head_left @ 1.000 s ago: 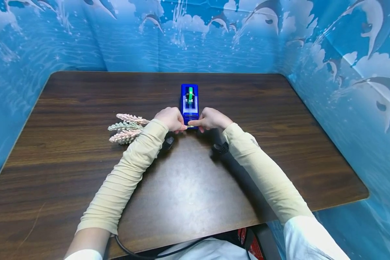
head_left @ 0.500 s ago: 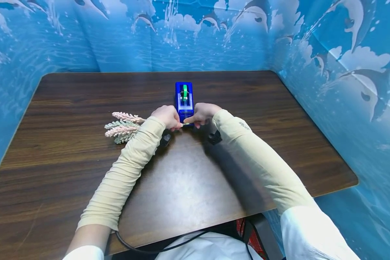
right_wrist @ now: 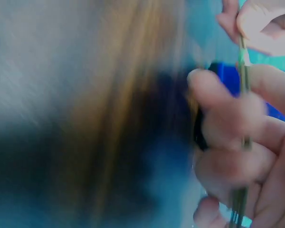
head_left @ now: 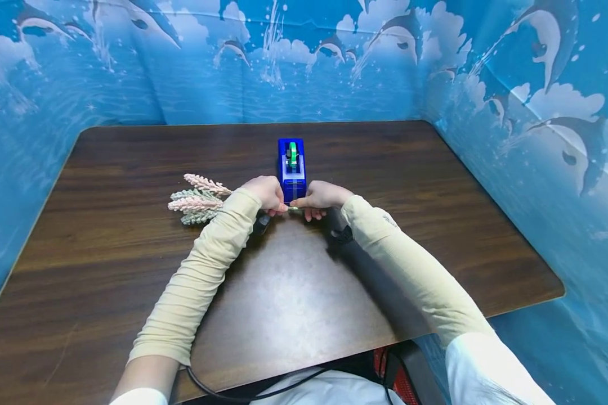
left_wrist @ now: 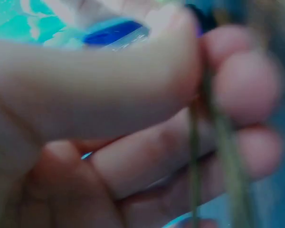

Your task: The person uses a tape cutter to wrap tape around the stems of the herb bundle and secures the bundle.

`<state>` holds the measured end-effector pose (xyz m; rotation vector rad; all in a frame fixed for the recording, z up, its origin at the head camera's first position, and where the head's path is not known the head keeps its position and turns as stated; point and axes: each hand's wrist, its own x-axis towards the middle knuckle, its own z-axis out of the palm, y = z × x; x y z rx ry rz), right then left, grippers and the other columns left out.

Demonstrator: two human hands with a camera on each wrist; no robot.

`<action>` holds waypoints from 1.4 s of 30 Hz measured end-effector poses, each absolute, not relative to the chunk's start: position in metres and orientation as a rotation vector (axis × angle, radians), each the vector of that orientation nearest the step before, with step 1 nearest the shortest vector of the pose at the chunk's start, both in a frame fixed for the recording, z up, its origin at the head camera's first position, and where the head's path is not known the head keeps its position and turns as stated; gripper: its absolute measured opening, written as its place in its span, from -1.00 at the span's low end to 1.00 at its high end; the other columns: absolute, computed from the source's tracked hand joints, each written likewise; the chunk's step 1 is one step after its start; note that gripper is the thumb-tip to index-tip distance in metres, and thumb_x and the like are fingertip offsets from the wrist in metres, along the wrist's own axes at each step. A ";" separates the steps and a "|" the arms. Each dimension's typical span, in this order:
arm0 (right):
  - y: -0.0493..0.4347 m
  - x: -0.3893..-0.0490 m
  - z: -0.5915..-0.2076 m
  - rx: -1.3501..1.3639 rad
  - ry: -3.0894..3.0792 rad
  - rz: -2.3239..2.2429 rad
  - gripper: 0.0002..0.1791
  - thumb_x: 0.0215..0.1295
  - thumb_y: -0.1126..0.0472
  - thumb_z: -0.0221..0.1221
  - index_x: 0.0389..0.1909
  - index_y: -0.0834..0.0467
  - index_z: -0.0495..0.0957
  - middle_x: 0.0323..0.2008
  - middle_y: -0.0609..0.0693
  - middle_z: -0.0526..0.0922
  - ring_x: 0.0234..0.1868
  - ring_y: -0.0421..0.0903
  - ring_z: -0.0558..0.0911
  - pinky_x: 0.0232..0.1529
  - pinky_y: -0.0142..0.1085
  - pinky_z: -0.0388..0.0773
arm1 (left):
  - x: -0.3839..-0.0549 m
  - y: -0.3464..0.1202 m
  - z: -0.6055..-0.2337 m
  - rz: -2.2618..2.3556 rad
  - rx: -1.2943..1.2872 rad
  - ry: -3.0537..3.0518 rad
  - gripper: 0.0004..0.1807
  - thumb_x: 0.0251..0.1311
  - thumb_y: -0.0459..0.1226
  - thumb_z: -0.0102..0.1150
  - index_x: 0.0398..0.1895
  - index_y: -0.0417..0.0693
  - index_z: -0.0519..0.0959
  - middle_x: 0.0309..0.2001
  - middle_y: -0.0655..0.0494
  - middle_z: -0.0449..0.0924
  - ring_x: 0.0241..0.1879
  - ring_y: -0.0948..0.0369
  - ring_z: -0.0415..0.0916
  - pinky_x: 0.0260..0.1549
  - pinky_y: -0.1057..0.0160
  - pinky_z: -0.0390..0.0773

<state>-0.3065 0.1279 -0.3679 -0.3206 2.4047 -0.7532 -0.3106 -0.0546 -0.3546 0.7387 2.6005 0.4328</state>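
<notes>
A bunch of artificial flower sprigs, pale pink and grey-green (head_left: 197, 202), lies to the left in the head view, with its heads pointing left. My left hand (head_left: 266, 193) pinches its thin green stems (left_wrist: 232, 175) between thumb and fingertips. Just to the right, my right hand (head_left: 326, 195) grips the stem ends, its fingers curled round them in the right wrist view. A small band of light green tape (right_wrist: 242, 54) shows on the stems between the hands. Right behind both hands stands a blue tape dispenser (head_left: 292, 174) carrying a green tape roll (head_left: 293, 153).
The brown wood-grain table (head_left: 132, 281) stretches out on both sides. A blue curtain printed with dolphins (head_left: 294, 73) hangs behind and to the right of it. A black cable (head_left: 243, 398) runs along the front edge near the left forearm.
The right hand's fingers have shifted on the stems, with more of them now under the stem ends. Both hands sit slightly nearer the person relative to the dispenser. The head view has shifted slightly.
</notes>
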 end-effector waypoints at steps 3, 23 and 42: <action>0.132 -0.297 -0.371 -0.372 2.401 -0.860 -0.50 0.40 -0.04 0.09 -0.52 0.29 0.66 -0.74 -0.11 0.56 -0.70 -0.18 0.49 -0.54 -0.33 0.45 | -0.307 -0.055 -0.348 0.404 0.809 2.576 -0.71 0.14 -0.13 0.31 -0.65 -0.08 0.66 -0.73 0.27 0.55 -0.51 0.28 0.50 -0.35 0.34 0.40; 0.163 -0.274 -0.361 -0.572 2.433 -1.126 -0.72 0.38 0.18 0.14 -0.30 0.38 0.57 -0.60 -0.09 0.45 -0.51 -0.21 0.40 -0.29 -0.29 0.47 | -0.294 -0.067 -0.321 0.433 0.813 2.578 -0.75 0.07 -0.14 0.39 -0.59 -0.09 0.61 -0.57 0.25 0.46 -0.44 0.26 0.38 -0.38 0.34 0.39; 0.167 -0.288 -0.382 -0.505 2.202 -1.184 -0.57 0.54 0.05 -0.14 -0.23 0.31 0.54 -0.64 -0.09 0.26 -0.58 -0.17 0.25 -0.38 -0.33 0.28 | -0.303 -0.071 -0.330 0.421 0.958 2.455 -0.76 0.27 -0.21 0.20 -0.51 -0.08 0.44 -0.67 0.23 0.46 -0.54 0.28 0.41 -0.42 0.37 0.36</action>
